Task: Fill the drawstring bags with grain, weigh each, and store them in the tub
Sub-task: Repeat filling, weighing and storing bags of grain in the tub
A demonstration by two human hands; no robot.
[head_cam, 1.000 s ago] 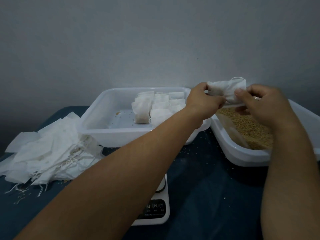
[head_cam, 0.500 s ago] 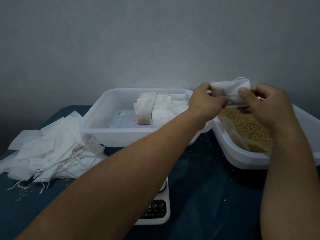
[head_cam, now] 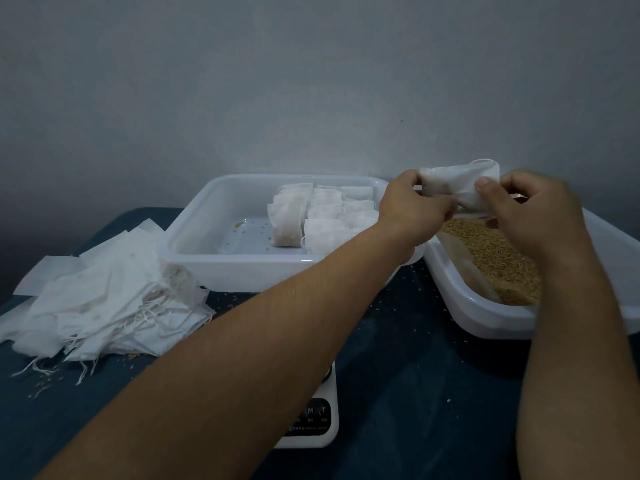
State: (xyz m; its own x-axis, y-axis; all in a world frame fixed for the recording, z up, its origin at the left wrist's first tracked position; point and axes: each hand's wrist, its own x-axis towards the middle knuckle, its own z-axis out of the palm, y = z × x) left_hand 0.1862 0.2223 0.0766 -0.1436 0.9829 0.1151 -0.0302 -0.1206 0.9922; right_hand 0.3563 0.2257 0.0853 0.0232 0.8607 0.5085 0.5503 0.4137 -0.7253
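Both hands hold one white drawstring bag in the air above the grain tub. My left hand pinches its left end and my right hand pinches its right side with thumb and fingers. Below them a white tub holds brown grain. To the left, a second white tub contains several filled bags standing in rows at its right end. A white scale lies near the front, mostly covered by my left forearm.
A heap of empty white bags with loose strings lies on the left of the dark blue tabletop. Spilled grains dot the cloth between the tubs. A grey wall stands close behind.
Both hands and the bag have barely shifted, drifting slightly to the right. The grip on the bag is the same.
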